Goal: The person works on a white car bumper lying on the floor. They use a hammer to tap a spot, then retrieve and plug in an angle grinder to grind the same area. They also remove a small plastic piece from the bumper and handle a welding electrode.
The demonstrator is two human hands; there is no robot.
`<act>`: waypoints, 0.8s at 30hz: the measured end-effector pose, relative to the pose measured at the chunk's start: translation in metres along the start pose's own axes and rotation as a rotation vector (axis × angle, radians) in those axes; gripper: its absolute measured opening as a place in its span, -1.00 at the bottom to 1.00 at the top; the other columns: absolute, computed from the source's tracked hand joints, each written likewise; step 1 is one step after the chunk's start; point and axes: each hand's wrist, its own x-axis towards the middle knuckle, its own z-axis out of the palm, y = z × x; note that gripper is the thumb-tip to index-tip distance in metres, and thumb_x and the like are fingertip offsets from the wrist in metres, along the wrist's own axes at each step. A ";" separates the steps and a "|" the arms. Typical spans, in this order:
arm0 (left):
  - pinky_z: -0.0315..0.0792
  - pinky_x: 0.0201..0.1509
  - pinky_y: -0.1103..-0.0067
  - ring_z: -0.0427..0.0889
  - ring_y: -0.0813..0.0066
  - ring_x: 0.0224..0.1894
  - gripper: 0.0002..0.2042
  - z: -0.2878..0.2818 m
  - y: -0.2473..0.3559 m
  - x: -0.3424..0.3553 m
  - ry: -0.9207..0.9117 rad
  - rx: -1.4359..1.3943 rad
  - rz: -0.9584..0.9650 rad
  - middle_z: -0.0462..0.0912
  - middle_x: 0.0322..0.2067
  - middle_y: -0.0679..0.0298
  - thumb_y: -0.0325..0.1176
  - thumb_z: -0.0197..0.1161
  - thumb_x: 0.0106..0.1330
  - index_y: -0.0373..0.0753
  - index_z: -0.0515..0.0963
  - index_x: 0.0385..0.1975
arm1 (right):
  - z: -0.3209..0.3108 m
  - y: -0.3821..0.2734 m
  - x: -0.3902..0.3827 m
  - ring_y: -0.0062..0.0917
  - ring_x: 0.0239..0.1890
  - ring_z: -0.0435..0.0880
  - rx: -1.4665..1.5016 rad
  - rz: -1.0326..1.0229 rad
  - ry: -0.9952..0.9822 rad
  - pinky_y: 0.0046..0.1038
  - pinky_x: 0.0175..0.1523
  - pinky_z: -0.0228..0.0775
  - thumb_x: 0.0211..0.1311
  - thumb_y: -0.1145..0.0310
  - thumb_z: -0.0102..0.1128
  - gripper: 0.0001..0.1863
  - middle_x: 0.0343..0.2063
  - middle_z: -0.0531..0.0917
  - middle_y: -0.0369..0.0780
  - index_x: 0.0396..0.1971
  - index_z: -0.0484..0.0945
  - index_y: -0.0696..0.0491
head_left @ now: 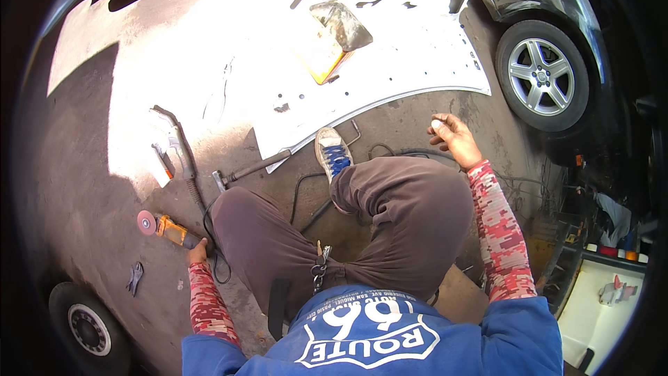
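Note:
Low on the left, my left hand (200,251) is closed around the rear of a yellow and black angle grinder (175,231). The grinder carries a round pinkish disc (146,223), pointing away to the left. My right hand (456,141) is raised beyond my right knee, its fingers curled inward. A small white spot shows at its fingertips; whether it is an object or glare I cannot make out. Between my legs and the sunlit area lies a large white sheet-metal panel (390,76), partly washed out by glare. A hammer (254,168) rests against its near edge.
A welding torch (182,150) with its cable lies left of the hammer. Small pliers (135,276) sit on the floor. A yellow-orange box (325,59) rests on the panel. Car wheels stand at upper right (541,76) and lower left (89,329). Cables (300,195) run near my foot.

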 end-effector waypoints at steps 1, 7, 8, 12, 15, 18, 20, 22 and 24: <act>0.48 0.23 0.27 0.58 0.01 0.17 -0.21 -0.004 -0.001 -0.013 0.019 -0.037 0.046 0.54 0.18 -0.13 -0.15 0.53 0.15 -0.59 0.33 0.23 | 0.008 -0.019 0.041 -0.58 -0.25 0.67 -0.001 -0.002 0.004 -0.56 -0.20 0.48 0.50 -0.01 0.12 -0.44 -0.18 0.69 -0.23 0.24 0.44 0.12; 0.56 -0.01 0.42 0.69 0.31 -0.11 -0.63 -0.035 0.018 -0.127 -0.115 -0.280 0.339 0.70 -0.13 0.06 -0.24 0.27 0.42 -0.43 0.56 0.04 | 0.068 -0.080 0.280 -0.48 -0.47 0.69 -0.029 -0.015 0.183 -0.49 -0.41 0.48 0.34 -0.09 0.25 -0.16 -0.22 0.68 -0.08 0.37 0.33 0.26; 0.57 -0.05 0.44 0.69 0.36 -0.13 -0.64 -0.041 0.039 -0.141 -0.146 -0.329 0.348 0.70 -0.15 0.09 -0.22 0.25 0.45 -0.41 0.56 0.03 | 0.078 -0.079 0.309 -0.40 -0.37 0.72 -0.011 -0.021 0.119 -0.42 -0.28 0.50 0.32 -0.04 0.23 -0.24 -0.21 0.71 -0.06 0.36 0.38 0.17; 0.51 -0.17 0.53 0.68 0.52 -0.23 -0.67 -0.054 0.135 -0.211 0.151 -0.210 0.339 0.69 -0.24 0.27 -0.11 0.18 0.51 -0.29 0.58 -0.03 | 0.104 -0.049 0.350 -0.18 -0.08 0.76 -0.001 -0.131 0.087 -0.26 0.08 0.52 0.23 0.20 0.13 -0.43 -0.11 0.76 0.01 0.28 0.54 -0.05; 0.43 -0.23 0.63 0.65 0.57 -0.28 -0.65 -0.030 0.221 -0.251 0.314 -0.249 0.528 0.70 -0.25 0.33 -0.10 0.18 0.51 -0.24 0.58 0.07 | 0.114 -0.026 0.325 -0.12 -0.08 0.74 0.017 -0.253 0.175 -0.24 0.09 0.52 0.16 0.40 -0.02 -0.43 -0.07 0.73 0.05 0.22 0.60 -0.04; 0.47 -0.14 0.60 0.61 0.62 -0.24 -0.72 0.032 0.291 -0.283 0.156 -0.193 0.845 0.67 -0.24 0.31 -0.23 0.14 0.56 -0.31 0.57 0.05 | 0.123 -0.014 0.294 -0.10 -0.07 0.73 0.068 -0.297 0.217 -0.22 0.12 0.50 0.17 0.47 -0.05 -0.42 -0.06 0.72 0.04 0.22 0.60 -0.04; 0.48 -0.05 0.63 0.58 0.60 -0.22 -0.77 0.092 0.321 -0.307 -0.043 -0.246 1.073 0.65 -0.26 0.31 -0.35 0.15 0.55 -0.36 0.58 0.01 | 0.126 -0.012 0.285 -0.23 -0.19 0.70 0.032 -0.344 0.243 -0.28 0.01 0.50 0.16 0.53 -0.06 -0.40 -0.07 0.73 0.02 0.24 0.59 -0.03; 0.49 0.00 0.57 0.61 0.55 -0.17 -0.85 0.150 0.348 -0.335 -0.082 -0.104 1.228 0.67 -0.23 0.28 -0.47 0.15 0.52 -0.37 0.62 -0.08 | 0.129 -0.012 0.283 -0.49 -0.45 0.66 -0.061 -0.432 0.283 -0.42 -0.22 0.51 0.16 0.59 -0.07 -0.37 -0.12 0.76 -0.01 0.28 0.56 -0.01; 0.52 0.02 0.47 0.68 0.33 -0.17 -0.88 0.201 0.376 -0.363 -0.032 0.129 1.526 0.69 -0.23 0.12 -0.54 0.18 0.42 -0.36 0.64 -0.16 | 0.131 -0.011 0.284 -0.27 -0.27 0.69 -0.058 -0.500 0.313 -0.30 -0.03 0.52 0.14 0.57 -0.04 -0.39 -0.06 0.74 0.01 0.24 0.59 0.00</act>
